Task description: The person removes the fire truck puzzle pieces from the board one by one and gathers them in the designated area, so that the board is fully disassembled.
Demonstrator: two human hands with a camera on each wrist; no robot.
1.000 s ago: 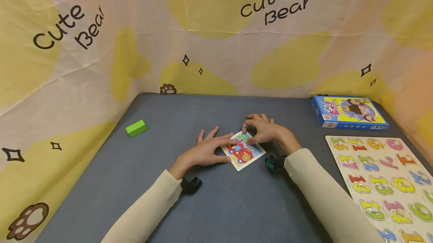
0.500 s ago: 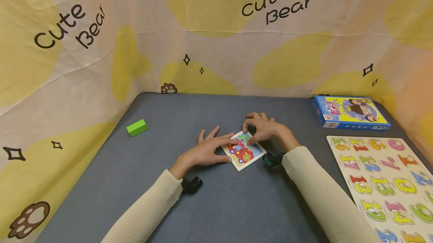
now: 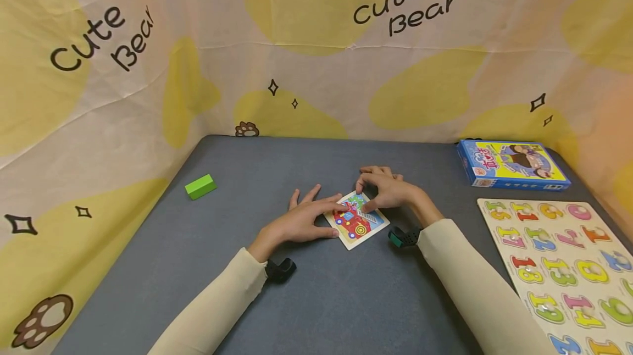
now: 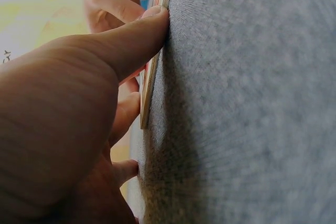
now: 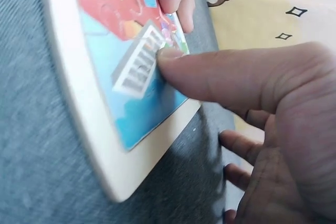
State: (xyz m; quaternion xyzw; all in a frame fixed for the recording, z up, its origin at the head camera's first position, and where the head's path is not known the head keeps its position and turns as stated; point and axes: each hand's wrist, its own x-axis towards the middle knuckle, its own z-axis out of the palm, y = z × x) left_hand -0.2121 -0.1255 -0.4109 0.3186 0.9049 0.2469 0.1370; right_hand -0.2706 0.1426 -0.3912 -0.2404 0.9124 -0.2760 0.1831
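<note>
A small jigsaw puzzle [image 3: 357,227] in a pale wooden frame lies flat on the table, turned corner toward me; it pictures a red fire engine with a ladder on blue. My left hand [image 3: 299,223] rests at its left corner, fingers fairly straight and spread. Its thumb [image 4: 142,32] touches the frame's edge, and a finger lies on the picture. From the far side, my right hand [image 3: 390,190] has thumb and curled index finger at the upper corner. The right thumb [image 5: 210,74] presses by the printed ladder [image 5: 139,64]; the right index fingertip is hidden in the right wrist view.
A green block [image 3: 200,187] lies at the table's left. To the right is a number puzzle board [image 3: 504,256] with colourful numerals, and behind it a blue and yellow box [image 3: 514,165]. Printed cloth [image 3: 306,25] walls in the back and sides of the grey table [image 3: 356,311].
Both hands stay at the puzzle with almost no motion. The right wrist dips slightly inward, then shifts back out.
</note>
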